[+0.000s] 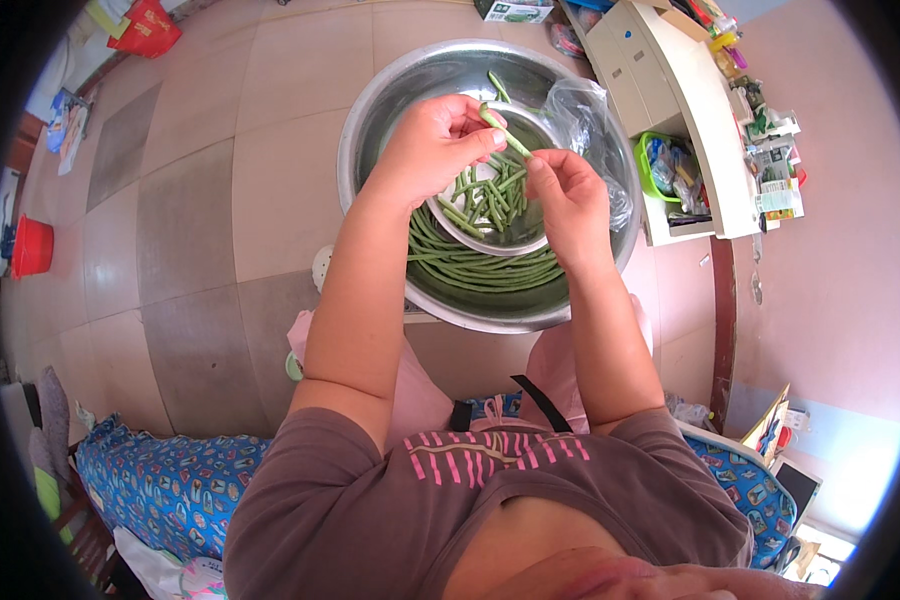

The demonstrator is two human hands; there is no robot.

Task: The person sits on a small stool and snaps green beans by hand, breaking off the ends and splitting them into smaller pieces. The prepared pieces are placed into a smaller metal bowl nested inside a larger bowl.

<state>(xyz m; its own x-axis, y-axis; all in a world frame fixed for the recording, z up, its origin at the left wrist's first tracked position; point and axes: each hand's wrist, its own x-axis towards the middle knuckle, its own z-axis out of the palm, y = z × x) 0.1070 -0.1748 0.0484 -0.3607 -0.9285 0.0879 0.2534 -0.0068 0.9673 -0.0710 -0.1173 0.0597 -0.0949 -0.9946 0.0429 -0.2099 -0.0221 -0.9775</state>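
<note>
Between my two hands is a short piece of green long bean [511,141]. My left hand [450,135] pinches its upper end between thumb and fingers, and my right hand [568,187] grips the lower end. Below them sits a small metal bowl [450,231] with cut bean pieces [491,196] inside. That bowl rests within a large metal basin [487,319]. Long whole beans [487,271] lie curled along the basin's near side. A clear plastic bag [581,112] lies at the basin's right side. One more bean piece [499,86] shows beyond the small bowl.
A white cabinet [679,82] with a green plastic basket [649,169] on its shelf stands to the right. A red bucket [34,246] is far left on the tiled floor [187,225]. Blue patterned fabric [172,480] covers the seat beside me.
</note>
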